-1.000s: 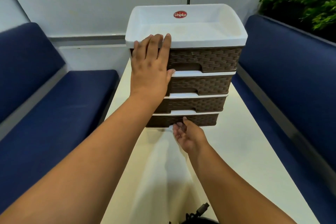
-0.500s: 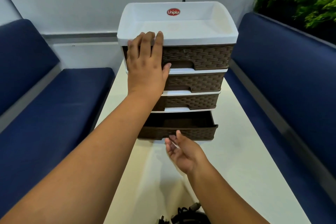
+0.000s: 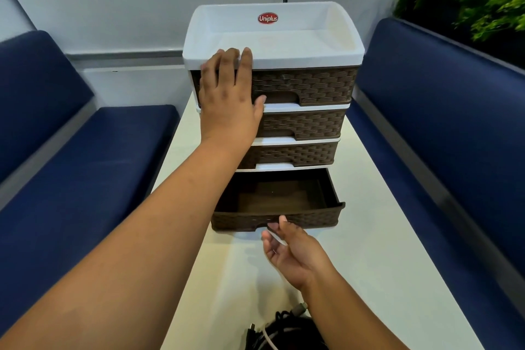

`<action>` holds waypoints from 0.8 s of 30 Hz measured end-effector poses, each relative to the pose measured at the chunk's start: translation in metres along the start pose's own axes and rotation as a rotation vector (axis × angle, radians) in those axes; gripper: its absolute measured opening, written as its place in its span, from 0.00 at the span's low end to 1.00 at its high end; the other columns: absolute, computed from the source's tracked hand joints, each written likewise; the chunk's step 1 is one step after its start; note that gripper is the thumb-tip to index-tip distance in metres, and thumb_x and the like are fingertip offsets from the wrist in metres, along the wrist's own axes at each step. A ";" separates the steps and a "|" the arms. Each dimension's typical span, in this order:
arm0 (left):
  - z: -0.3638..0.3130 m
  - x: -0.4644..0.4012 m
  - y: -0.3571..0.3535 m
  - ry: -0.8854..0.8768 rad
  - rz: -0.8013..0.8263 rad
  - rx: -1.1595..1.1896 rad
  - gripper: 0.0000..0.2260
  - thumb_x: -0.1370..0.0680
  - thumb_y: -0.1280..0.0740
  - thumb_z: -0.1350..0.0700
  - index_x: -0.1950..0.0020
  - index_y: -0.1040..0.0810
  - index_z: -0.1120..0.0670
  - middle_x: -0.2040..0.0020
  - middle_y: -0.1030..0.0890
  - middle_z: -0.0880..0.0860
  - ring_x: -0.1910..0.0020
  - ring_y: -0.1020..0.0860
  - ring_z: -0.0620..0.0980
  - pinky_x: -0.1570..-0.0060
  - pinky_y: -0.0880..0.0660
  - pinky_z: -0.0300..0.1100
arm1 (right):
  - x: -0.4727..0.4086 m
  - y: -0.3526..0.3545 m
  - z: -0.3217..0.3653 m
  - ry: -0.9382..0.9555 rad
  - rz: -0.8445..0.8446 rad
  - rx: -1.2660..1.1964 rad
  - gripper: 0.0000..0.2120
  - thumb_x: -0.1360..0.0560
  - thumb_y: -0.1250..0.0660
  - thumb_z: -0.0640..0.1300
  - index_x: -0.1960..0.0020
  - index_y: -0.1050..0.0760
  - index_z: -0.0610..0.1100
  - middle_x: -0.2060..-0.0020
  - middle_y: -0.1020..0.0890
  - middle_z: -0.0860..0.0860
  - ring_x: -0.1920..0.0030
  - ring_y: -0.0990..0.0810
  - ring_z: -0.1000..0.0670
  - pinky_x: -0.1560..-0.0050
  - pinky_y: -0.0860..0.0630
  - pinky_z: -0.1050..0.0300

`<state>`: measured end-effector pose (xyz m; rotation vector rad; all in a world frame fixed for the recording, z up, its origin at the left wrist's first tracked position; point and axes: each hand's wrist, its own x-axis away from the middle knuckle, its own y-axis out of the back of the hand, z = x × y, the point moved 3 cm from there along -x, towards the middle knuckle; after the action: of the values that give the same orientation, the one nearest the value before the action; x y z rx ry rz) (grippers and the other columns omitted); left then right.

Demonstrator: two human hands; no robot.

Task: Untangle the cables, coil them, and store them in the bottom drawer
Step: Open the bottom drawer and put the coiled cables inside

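A brown woven-look drawer unit [image 3: 306,85] with a white top tray stands on the white table [image 3: 383,264]. Its bottom drawer [image 3: 312,220] is pulled out and shows a bare dark floor inside. My left hand [image 3: 227,102] presses flat against the unit's upper front left, fingers straight, tips on the white rim. My right hand [image 3: 292,256] is palm up just in front of the bottom drawer, fingers loosely curled, fingertips at its handle notch. A bundle of dark and pale cables [image 3: 284,332] lies at the table's near edge, partly cut off by the frame.
Blue cushioned benches run along both sides of the table, the left bench [image 3: 85,165] and the right bench [image 3: 454,136]. A green plant [image 3: 468,0] sits behind the right bench. A pale wall lies behind the drawer unit.
The bottom drawer was closed a second ago and now stands pulled well out. My right hand drew back toward me with it. My left hand stayed pressed on the unit.
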<state>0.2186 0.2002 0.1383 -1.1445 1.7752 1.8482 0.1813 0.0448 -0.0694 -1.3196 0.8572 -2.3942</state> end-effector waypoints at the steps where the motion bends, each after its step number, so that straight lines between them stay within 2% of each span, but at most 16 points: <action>1: -0.001 0.000 0.001 0.000 0.003 0.003 0.30 0.22 0.33 0.48 0.24 0.40 0.55 0.26 0.36 0.58 0.27 0.40 0.60 0.29 0.37 0.54 | 0.002 0.001 -0.001 0.002 -0.005 0.003 0.15 0.23 0.32 0.40 0.38 0.27 0.37 0.41 0.22 0.36 0.51 0.18 0.42 0.56 0.21 0.53; 6: -0.002 0.001 0.005 0.001 0.027 0.006 0.30 0.23 0.33 0.49 0.24 0.40 0.55 0.26 0.36 0.58 0.27 0.40 0.60 0.30 0.36 0.53 | 0.007 0.005 -0.003 0.008 -0.012 0.005 0.15 0.23 0.32 0.42 0.38 0.27 0.37 0.42 0.22 0.37 0.50 0.18 0.41 0.58 0.21 0.52; 12: -0.003 0.000 0.007 0.002 0.069 -0.006 0.31 0.22 0.33 0.49 0.23 0.41 0.55 0.26 0.37 0.58 0.26 0.42 0.59 0.31 0.37 0.52 | 0.013 0.006 -0.007 -0.016 0.011 0.016 0.14 0.22 0.34 0.41 0.38 0.28 0.37 0.42 0.20 0.38 0.47 0.17 0.40 0.54 0.20 0.46; 20: -0.004 0.002 0.011 -0.005 0.129 -0.016 0.32 0.22 0.34 0.49 0.22 0.44 0.55 0.24 0.40 0.57 0.25 0.44 0.59 0.30 0.38 0.52 | 0.011 0.006 -0.012 -0.047 0.001 0.008 0.14 0.19 0.39 0.40 0.36 0.29 0.36 0.43 0.20 0.38 0.48 0.18 0.40 0.57 0.19 0.47; 24: -0.005 0.003 0.013 -0.010 0.180 -0.030 0.33 0.20 0.37 0.50 0.21 0.50 0.55 0.22 0.45 0.57 0.23 0.49 0.57 0.26 0.44 0.51 | 0.016 0.005 -0.006 -0.062 -0.003 0.012 0.13 0.17 0.44 0.39 0.37 0.29 0.33 0.44 0.20 0.37 0.48 0.19 0.39 0.50 0.22 0.47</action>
<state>0.2091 0.1924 0.1457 -1.0132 1.9065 1.9838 0.1677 0.0351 -0.0638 -1.3838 0.8238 -2.3438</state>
